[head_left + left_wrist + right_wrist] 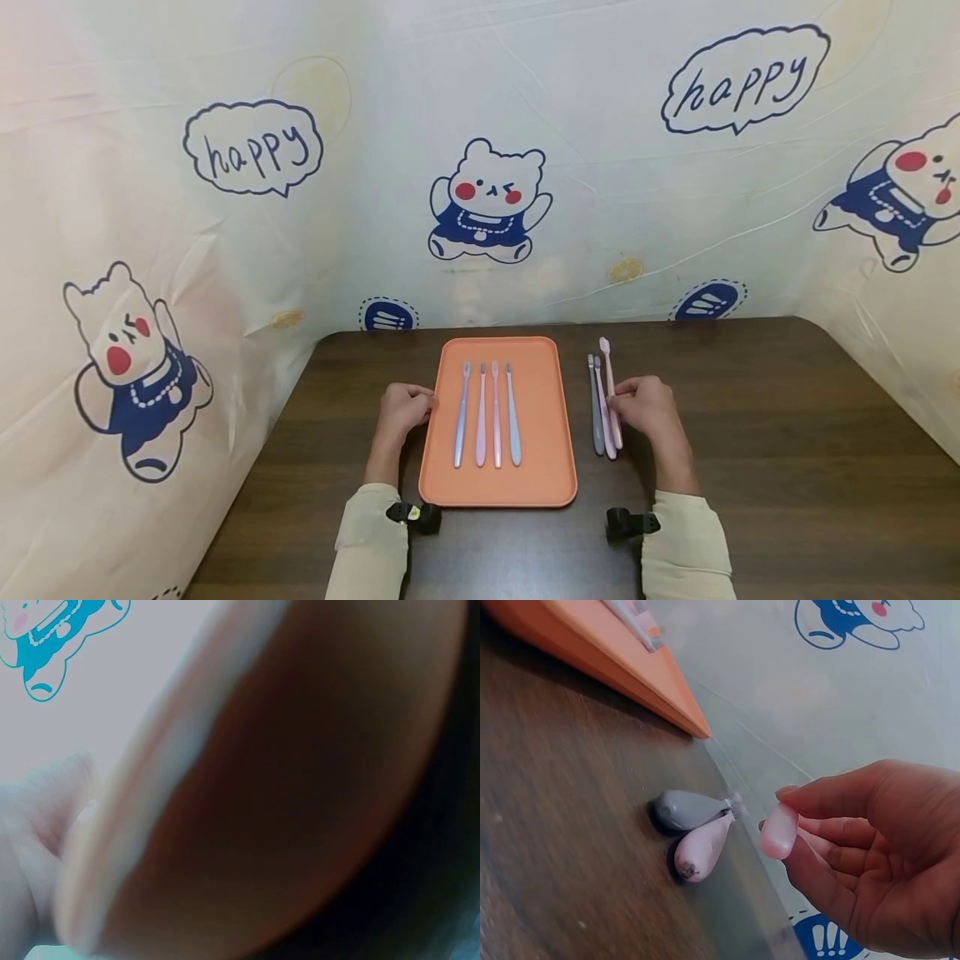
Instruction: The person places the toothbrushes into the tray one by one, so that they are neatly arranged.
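Note:
My left hand (405, 407) grips the left edge of an orange tray (543, 417), whose underside looms blurred in the left wrist view. Several toothbrushes lie side by side on the tray, heads away from me: a blue one (460, 417), two pink ones and a light blue one (513, 425). Right of the tray, my right hand (647, 402) pinches a pink toothbrush (778, 840) between thumb and fingertips, its head pointing away. Close beside it on the table lie a grey toothbrush (688, 811) and another pink toothbrush (702, 851).
Beneath everything is a dark wooden table (780, 417). A pale curtain (600, 200) printed with cartoon bears surrounds its back and sides. Each forearm wears a black wrist camera over a light sleeve (686, 542).

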A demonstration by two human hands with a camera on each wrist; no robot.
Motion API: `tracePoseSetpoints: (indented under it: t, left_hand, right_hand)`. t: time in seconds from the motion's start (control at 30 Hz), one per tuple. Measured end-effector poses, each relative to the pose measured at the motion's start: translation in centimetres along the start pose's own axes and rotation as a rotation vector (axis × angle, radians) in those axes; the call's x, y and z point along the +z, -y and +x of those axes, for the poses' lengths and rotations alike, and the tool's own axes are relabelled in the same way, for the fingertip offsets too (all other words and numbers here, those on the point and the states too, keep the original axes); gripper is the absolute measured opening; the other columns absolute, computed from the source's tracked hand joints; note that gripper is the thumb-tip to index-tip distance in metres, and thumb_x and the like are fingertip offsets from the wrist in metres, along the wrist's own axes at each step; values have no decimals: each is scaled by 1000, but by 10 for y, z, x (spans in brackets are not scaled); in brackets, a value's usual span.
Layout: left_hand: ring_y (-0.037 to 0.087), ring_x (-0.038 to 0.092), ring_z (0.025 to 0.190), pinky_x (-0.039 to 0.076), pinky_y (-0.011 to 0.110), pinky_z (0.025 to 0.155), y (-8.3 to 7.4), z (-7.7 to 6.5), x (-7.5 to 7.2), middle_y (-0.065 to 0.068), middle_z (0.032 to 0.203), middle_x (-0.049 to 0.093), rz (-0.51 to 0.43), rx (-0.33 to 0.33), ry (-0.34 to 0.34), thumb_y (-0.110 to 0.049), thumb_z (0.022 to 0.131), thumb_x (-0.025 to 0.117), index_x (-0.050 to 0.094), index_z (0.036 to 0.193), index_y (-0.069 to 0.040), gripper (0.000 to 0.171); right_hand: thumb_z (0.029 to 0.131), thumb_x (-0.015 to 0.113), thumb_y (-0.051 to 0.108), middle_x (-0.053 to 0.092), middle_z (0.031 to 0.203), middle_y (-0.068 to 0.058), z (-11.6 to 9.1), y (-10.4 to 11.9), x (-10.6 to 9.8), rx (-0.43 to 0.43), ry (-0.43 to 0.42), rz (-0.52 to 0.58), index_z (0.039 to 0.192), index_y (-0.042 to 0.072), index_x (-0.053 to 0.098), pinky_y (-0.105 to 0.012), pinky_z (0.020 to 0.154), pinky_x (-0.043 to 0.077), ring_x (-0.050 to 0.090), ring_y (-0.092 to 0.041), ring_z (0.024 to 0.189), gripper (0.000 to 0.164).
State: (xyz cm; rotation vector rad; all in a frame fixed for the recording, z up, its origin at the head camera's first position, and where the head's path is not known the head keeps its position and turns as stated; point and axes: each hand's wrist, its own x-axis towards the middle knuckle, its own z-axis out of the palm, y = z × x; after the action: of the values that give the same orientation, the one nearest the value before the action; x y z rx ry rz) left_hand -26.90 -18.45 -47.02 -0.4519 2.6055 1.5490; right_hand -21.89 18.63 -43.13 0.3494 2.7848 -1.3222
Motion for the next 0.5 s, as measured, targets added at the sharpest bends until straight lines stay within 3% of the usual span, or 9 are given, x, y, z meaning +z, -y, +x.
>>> tracePoseSetpoints:
  t: [0.27, 0.5]
  left_hand:
    - [17, 69, 82, 63, 30, 74, 1, 0, 0, 20, 112, 71, 0, 2, 0, -14, 88, 67, 77, 107, -1, 25]
    - [18, 69, 83, 63, 30, 75, 0, 0, 0, 19, 112, 71, 6, -15, -1, -14, 88, 67, 77, 107, -1, 25]
  right_hand:
    - [89, 67, 5, 76, 84, -15, -1, 6, 5, -8, 44, 104, 108, -12, 70, -25, 61, 58, 66, -9, 65, 26]
    - [90, 68, 8, 75, 87, -15, -3, 11, 8, -21, 81, 119, 111, -11, 69, -26, 64, 58, 65, -9, 68, 28]
